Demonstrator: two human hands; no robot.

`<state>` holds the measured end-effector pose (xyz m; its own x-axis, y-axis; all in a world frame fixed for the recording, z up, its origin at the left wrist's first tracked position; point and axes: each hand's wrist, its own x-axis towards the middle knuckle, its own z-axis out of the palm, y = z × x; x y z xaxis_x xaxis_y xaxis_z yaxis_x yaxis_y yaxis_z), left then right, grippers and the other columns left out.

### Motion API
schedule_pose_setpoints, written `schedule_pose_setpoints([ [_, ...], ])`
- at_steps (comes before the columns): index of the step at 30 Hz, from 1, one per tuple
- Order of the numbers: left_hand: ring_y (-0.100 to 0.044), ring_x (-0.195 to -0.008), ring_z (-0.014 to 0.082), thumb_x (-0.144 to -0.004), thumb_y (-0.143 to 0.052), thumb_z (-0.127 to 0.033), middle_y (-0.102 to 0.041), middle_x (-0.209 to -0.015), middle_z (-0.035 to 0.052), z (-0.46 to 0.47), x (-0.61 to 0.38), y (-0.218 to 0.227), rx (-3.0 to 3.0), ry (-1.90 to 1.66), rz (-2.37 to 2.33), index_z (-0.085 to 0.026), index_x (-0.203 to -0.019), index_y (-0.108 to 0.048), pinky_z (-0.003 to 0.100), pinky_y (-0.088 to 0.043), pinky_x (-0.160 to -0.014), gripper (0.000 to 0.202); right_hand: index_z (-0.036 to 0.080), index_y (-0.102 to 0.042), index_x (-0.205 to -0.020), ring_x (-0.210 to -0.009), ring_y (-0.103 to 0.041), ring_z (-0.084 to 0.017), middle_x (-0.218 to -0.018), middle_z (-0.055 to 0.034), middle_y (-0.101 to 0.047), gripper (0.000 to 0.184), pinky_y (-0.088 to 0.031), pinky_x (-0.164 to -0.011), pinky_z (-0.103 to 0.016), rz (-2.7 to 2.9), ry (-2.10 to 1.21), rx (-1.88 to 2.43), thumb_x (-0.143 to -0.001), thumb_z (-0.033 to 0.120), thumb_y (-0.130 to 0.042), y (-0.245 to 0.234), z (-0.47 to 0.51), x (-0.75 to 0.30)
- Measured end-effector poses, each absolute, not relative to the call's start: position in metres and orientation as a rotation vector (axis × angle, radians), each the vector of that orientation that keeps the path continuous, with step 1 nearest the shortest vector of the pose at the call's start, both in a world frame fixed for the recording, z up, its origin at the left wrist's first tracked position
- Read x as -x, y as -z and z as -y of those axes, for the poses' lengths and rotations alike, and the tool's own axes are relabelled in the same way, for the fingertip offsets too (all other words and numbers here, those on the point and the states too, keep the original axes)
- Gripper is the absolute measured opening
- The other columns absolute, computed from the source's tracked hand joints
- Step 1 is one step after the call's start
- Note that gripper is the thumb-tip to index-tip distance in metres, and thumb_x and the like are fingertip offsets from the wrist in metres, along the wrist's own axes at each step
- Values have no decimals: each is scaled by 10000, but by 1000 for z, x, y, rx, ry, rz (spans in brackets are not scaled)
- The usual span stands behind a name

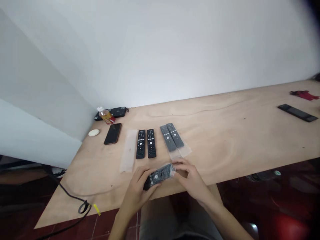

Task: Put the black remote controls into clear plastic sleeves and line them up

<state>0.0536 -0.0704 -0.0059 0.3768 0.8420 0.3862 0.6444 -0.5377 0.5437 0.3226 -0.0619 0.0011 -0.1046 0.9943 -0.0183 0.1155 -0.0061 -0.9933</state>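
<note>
Our L hand [140,185] is clamped on the lower L end of a blk remote [158,176] in clear plastic, thumb along the near edge, fingers on the far one. Our R hand [188,176] pinches the other end, where the film sticks out; can't tell if its fingertips press the remote itself or film only. We have it tilted, R end farther from us, above the near edge of the wood-tone table [225,133].

Just beyond, approx. straight ahead, we see 2 bare remotes [140,144] side by side w/ a narrow gap, buttons up. Immed. L of them lies a flat plastic sleeve [128,151]. To their R, 2 filmed remotes [168,138] lie aslant, touching, w/ loose film trailing toward our R hand.

Farther L: dark phone [112,134], round whitish disc [94,132], bottle w/ white cap [106,116] & blk boxes [118,112] in the corner nr the wall [175,50]. Far R: dark slab, poss. a phone [297,112], & a red item [304,95], too small to ID. Near L, a blk cable [67,191] w/ yellow tag [96,209] hangs over the table edge, dk red floor [105,228] below.
</note>
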Motion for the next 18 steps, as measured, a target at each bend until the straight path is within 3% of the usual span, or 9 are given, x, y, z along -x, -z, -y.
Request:
schedule_pose_setpoints([
  [6,-707,-1195,270,-1014,-755,-310,-692,-1269,89,70,-52,7,-2245,-927,-1330,-296,-1385,-645,406,-615,-1015,387,253,-907,-1008,-1288,-667,-324,-1289,-114,-742,291,-505,-1139,-452,1200,-1447,1119,-922,529,-863,-16,70,-337],
  [12,-716,-1136,264,-1028,-734,-334,-691,-1209,84,71,-45,6,-2125,-873,-1356,-286,-1300,-690,391,-622,-961,279,242,-874,-1117,-1146,-738,-326,-1179,-113,-825,398,-580,-1053,-455,961,-1404,1283,-872,554,-907,7,90,-370],
  [18,-728,-1187,268,-1035,-728,-370,-727,-1268,83,78,-29,3,-2166,-694,-1349,-302,-1300,-710,392,-627,-994,274,241,-815,-1294,-1044,-747,-307,-1132,-106,-822,468,-618,-921,-426,1125,-1301,1402,-935,540,-825,6,93,-417],
])
